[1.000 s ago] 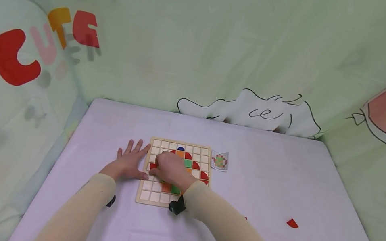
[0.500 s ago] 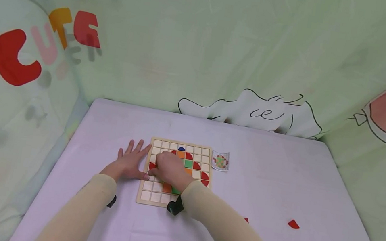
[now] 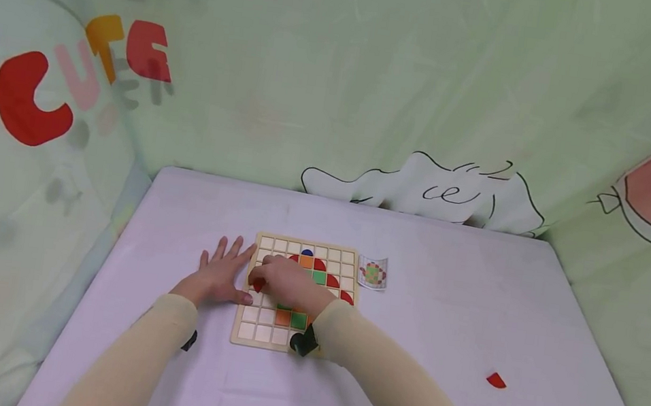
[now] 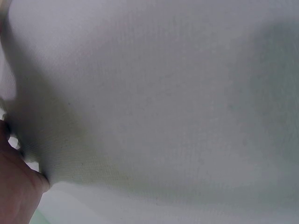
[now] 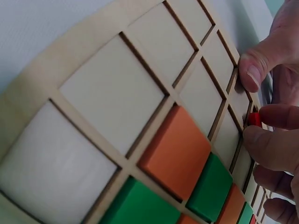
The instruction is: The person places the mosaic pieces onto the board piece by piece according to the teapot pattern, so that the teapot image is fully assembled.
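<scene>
A wooden grid board lies on the table, with orange, green, red and blue pieces in several of its cells. My right hand reaches over it to the left side. Thumb and forefinger pinch a red quarter-circle piece there, low over the left-column cells; the right wrist view shows this red piece between the fingertips. Beside the board, my left hand lies spread flat, its thumb at the board's edge. The right hand and wrist hide the middle cells.
A small printed pattern card sits at the board's right side. Farther right on the lilac tablecloth is another red quarter-circle piece. Fabric walls enclose the table at the back and sides.
My right fingers have shifted slightly left and stretched out over the red quarter-circle piece. The right sleeve now covers a red bit that showed beside it. My left hand stays put.
</scene>
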{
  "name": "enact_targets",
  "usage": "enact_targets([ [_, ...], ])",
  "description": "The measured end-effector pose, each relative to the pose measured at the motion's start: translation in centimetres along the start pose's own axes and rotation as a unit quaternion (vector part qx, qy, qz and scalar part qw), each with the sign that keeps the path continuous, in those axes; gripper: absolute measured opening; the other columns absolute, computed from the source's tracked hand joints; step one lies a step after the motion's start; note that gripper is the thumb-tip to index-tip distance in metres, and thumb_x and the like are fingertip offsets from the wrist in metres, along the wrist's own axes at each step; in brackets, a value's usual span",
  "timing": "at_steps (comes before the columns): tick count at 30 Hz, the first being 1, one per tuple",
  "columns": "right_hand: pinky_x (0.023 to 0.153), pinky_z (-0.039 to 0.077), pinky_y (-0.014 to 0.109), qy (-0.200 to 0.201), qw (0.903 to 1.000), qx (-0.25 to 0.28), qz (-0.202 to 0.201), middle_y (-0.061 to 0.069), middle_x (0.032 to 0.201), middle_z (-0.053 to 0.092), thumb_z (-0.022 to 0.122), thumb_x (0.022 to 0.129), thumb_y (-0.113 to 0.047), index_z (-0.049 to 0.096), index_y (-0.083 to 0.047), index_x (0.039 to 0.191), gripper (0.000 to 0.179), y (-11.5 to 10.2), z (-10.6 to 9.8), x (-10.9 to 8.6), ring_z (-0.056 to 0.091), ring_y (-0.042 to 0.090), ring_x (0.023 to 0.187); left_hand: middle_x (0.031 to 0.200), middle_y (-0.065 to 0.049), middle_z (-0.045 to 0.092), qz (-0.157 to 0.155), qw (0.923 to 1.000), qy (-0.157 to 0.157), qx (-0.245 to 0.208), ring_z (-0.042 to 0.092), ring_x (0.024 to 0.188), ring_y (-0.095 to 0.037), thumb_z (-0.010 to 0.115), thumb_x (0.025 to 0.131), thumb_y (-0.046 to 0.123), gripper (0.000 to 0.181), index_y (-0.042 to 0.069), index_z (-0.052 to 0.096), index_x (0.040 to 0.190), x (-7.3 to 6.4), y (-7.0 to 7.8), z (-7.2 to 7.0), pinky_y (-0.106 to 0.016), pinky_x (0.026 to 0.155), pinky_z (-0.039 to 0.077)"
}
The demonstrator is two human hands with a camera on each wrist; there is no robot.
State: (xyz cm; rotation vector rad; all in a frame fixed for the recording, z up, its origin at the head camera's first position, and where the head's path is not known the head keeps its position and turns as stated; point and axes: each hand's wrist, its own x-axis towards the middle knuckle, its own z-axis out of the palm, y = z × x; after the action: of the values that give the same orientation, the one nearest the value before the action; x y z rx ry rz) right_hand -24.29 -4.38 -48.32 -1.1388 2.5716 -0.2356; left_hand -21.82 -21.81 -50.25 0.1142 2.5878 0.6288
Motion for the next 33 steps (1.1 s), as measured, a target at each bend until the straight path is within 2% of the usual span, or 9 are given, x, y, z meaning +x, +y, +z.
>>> enact_targets([
  [6, 0.098, 0.054, 0.025, -0.022, 0.9995, -0.020, 0.012, -0.001, 0.107, 0.073, 0.071, 0.097, -0.021, 0.076, -0.016, 0.118, 0.022, -0.3, 0.0, 0.4, 0.062, 0.013, 0.097, 0.173, -0.019, -0.001, 0.001, 1.0000, 0.003, -0.001, -0.013, 0.157, -0.046, 0.084, 0.083, 0.035, 0.109, 0.015, 0.016, 0.165, -0.1, 0.1, 0.0, -0.072, 0.122, -0.005],
  [10, 0.090, 0.055, 0.024, -0.029, 0.9984, -0.031, 0.036, -0.001, 0.101, 0.072, 0.074, 0.095, -0.026, 0.076, -0.014, 0.112, 0.021, -0.4, 0.0, 0.8, 0.059, 0.013, 0.089, 0.173, -0.019, -0.001, -0.002, 1.0000, 0.003, 0.000, -0.012, 0.158, -0.046, 0.084, 0.084, 0.034, 0.108, 0.015, 0.016, 0.165, -0.1, 0.2, 0.1, -0.071, 0.122, -0.005],
  [16, 0.080, 0.054, 0.022, -0.013, 0.9967, -0.062, 0.051, -0.002, 0.096, 0.071, 0.076, 0.094, -0.031, 0.075, -0.014, 0.110, 0.023, -0.5, 0.4, 1.2, 0.057, 0.011, 0.084, 0.173, -0.019, -0.001, -0.007, 1.0000, 0.003, 0.000, -0.013, 0.158, -0.045, 0.085, 0.084, 0.035, 0.109, 0.015, 0.016, 0.165, -0.1, 0.3, 0.0, -0.071, 0.122, -0.006],
  [20, 0.081, 0.055, 0.022, -0.009, 0.9966, -0.067, 0.047, -0.002, 0.098, 0.071, 0.077, 0.093, -0.031, 0.075, -0.014, 0.112, 0.025, -0.4, 0.4, 1.2, 0.058, 0.011, 0.085, 0.173, -0.019, -0.001, -0.009, 1.0000, 0.001, -0.002, -0.013, 0.158, -0.045, 0.085, 0.083, 0.035, 0.109, 0.015, 0.016, 0.165, 0.0, 0.3, 0.0, -0.071, 0.122, -0.006],
  [25, 0.090, 0.056, 0.024, -0.005, 0.9978, -0.057, 0.034, -0.003, 0.106, 0.073, 0.076, 0.094, -0.028, 0.076, -0.017, 0.119, 0.027, -0.3, 0.1, 1.0, 0.062, 0.012, 0.092, 0.173, -0.019, -0.002, -0.008, 1.0000, -0.001, -0.002, -0.013, 0.158, -0.045, 0.085, 0.083, 0.035, 0.109, 0.015, 0.016, 0.165, -0.1, 0.2, 0.0, -0.071, 0.122, -0.006],
  [33, 0.095, 0.056, 0.026, -0.002, 0.9988, -0.046, 0.013, -0.002, 0.108, 0.073, 0.070, 0.098, -0.017, 0.079, -0.020, 0.116, 0.020, -0.2, -0.1, 0.8, 0.064, 0.013, 0.096, 0.173, -0.019, -0.002, -0.004, 1.0000, -0.001, -0.003, -0.013, 0.158, -0.045, 0.084, 0.084, 0.035, 0.109, 0.015, 0.015, 0.165, -0.1, 0.1, 0.0, -0.071, 0.122, -0.006],
])
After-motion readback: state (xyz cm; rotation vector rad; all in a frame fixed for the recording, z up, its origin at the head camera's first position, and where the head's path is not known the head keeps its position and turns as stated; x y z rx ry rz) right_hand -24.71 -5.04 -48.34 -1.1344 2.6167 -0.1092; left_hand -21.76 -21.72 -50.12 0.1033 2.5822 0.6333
